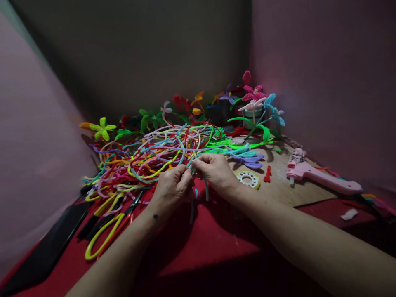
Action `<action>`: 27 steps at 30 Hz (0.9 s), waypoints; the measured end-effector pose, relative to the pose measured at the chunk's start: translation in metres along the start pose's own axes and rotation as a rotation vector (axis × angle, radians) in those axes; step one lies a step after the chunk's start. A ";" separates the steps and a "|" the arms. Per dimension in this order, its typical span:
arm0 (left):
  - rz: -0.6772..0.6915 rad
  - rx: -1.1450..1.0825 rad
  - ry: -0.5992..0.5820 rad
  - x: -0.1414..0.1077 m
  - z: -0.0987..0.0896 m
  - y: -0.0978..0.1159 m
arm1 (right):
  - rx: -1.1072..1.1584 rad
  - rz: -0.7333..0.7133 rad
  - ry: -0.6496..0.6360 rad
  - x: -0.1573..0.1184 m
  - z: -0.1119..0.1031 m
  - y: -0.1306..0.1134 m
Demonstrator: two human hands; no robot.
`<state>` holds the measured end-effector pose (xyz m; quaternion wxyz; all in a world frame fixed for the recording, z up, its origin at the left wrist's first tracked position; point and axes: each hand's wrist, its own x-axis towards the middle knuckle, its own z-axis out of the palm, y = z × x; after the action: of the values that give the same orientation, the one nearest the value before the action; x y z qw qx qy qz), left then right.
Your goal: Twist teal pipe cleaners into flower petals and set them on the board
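Note:
My left hand (175, 183) and my right hand (215, 171) meet at the centre, fingertips almost touching, each pinching a pale blue-green pipe cleaner (206, 189). One end of it hangs below my right fingers. How it runs between the fingertips is too small to tell. Just behind both hands spreads a large tangled pile of colourful pipe cleaners (154, 152). A short blue piece (196, 193) shows below my fingers, over the red cloth (213, 239).
A pink glue gun (324, 177) and a tape roll (248, 180) lie on a brown board (284, 189) at right. Yellow-handled scissors (105, 235) and a black object (46, 247) are at left. Pipe-cleaner flowers (253, 94) stand along the back.

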<state>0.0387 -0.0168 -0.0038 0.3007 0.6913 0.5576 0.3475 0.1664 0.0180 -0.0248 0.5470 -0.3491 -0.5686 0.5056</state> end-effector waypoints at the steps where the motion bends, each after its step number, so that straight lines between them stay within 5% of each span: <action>1: -0.006 -0.043 -0.017 0.000 -0.001 0.001 | 0.056 0.037 -0.015 0.001 0.000 0.001; 8: 0.007 -0.291 -0.140 0.003 -0.010 0.007 | 0.512 0.315 -0.135 0.005 0.002 0.008; 15: -0.114 -0.410 -0.273 0.006 -0.015 -0.002 | 0.437 0.243 -0.076 0.007 -0.002 0.009; 20: -0.109 -0.482 -0.133 0.010 -0.023 -0.006 | 0.235 0.156 -0.137 0.003 -0.005 0.000; 23: -0.087 -0.468 -0.023 0.011 -0.027 -0.007 | 0.114 0.234 -0.221 0.000 -0.004 -0.005; 27: -0.032 -0.440 -0.019 0.009 -0.030 -0.007 | 0.201 0.271 -0.354 -0.002 -0.002 -0.007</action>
<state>0.0120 -0.0055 0.0092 0.4551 0.6031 0.4764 0.4497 0.1699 0.0151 -0.0184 0.3979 -0.2720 -0.5504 0.6818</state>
